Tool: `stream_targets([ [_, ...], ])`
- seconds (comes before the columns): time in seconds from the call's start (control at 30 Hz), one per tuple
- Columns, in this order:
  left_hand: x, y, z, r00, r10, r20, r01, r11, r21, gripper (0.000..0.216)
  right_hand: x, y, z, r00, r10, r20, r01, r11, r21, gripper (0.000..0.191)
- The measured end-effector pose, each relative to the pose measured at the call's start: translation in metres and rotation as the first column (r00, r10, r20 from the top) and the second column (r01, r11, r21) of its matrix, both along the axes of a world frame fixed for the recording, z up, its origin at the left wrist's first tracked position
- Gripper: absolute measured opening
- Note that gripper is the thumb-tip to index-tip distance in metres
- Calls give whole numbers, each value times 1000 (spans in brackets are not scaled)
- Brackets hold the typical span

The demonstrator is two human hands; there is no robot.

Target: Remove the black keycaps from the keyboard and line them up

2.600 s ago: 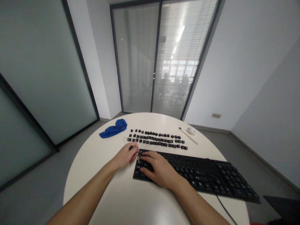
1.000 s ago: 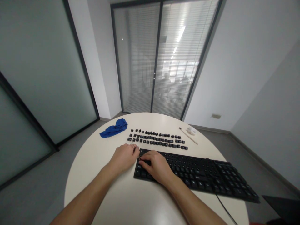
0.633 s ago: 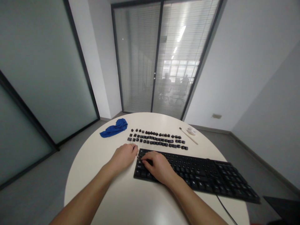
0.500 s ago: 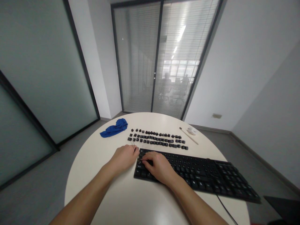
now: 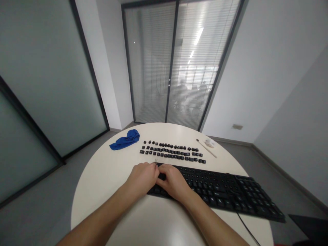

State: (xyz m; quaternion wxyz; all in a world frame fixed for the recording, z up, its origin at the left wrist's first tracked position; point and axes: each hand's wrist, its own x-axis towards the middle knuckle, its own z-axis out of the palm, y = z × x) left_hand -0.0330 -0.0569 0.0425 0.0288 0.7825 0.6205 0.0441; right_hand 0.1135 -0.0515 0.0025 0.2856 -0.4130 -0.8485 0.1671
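The black keyboard [image 5: 215, 188] lies at a slant on the round table, its left end under my hands. My left hand [image 5: 144, 176] is closed on a thin wire keycap puller [image 5: 156, 161], whose two pale metal prongs stick up past the fingers. Beside it, touching, my right hand [image 5: 173, 179] is closed over the left part of the keyboard. Its fingertips are pinched together and largely covered, so what they hold cannot be made out. Behind the keyboard, loose black keycaps [image 5: 176, 152] lie in three rows.
A crumpled blue cloth [image 5: 125, 140] lies at the table's back left. At the back right are a brush with a wooden handle [image 5: 207, 148] and a small clear packet [image 5: 209, 142]. The keyboard's cable [image 5: 247, 228] runs off the front right of the white table [image 5: 102, 181].
My left hand has moved right, onto the keyboard's left end, bringing the keycap puller along until it meets my right hand. The right hand has hardly moved. The keycap rows stay put.
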Motion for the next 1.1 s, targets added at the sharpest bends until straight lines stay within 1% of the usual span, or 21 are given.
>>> stream_targets([
  [0.17,-4,3,0,999,5,51,-3,999,-43,45,-3,4,-3,998,-16,68,14,999,31,21],
  [0.3,-12,9,-2,992,3,125,8,996,-86,46,-4,4,-5,996,-33,84,30,999,42,18],
  [0.4,-13,10,-4,986,5,167,15,992,-122,45,-4,4,-6,996,-42,76,39,998,40,15],
  [0.5,-7,9,-4,995,-1,102,10,996,-93,46,-3,4,-7,997,-41,64,40,999,22,11],
  [0.63,3,7,-4,997,-74,17,75,996,-43,41,-1,3,-8,997,-73,27,73,997,-9,9],
  [0.77,4,9,-6,995,-96,-6,95,994,-55,34,-1,2,-7,995,-100,2,100,995,-6,10],
  [0.9,4,9,-6,996,-86,-21,84,995,-60,32,-2,2,-6,993,-115,-5,115,993,-6,11],
  [1.1,8,6,0,998,-57,-9,57,996,-62,39,-4,4,-4,994,-104,-28,103,994,-31,12],
])
